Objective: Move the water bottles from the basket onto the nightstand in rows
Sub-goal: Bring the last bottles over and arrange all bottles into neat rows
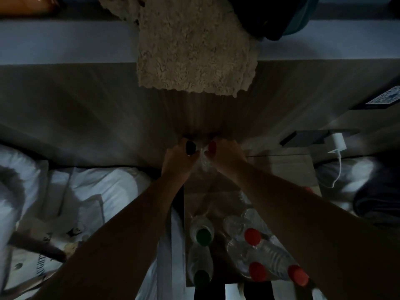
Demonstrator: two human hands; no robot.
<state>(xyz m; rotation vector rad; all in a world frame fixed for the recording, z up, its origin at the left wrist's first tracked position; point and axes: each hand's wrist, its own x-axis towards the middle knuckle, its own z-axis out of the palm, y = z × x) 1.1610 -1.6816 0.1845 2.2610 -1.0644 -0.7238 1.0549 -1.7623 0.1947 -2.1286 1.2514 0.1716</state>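
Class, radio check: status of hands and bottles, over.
Left hand gripping dark-capped bottle; right hand gripping red-capped bottle. Five bottles stand nearer. Nothing blocking.

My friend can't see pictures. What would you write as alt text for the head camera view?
Dim view down two bare arms: the left hand holds a dark-capped bottle and the right hand a red-capped bottle at the nightstand's far edge. Nearer stand more clear bottles, two green-capped and three red-capped.

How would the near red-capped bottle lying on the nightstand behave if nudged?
The red-capped bottle lies on its side on the smooth nightstand, so it would probably roll. Its thin clear ribbed plastic likely dents under a squeeze. How heavy it is can't be judged in this dim view.
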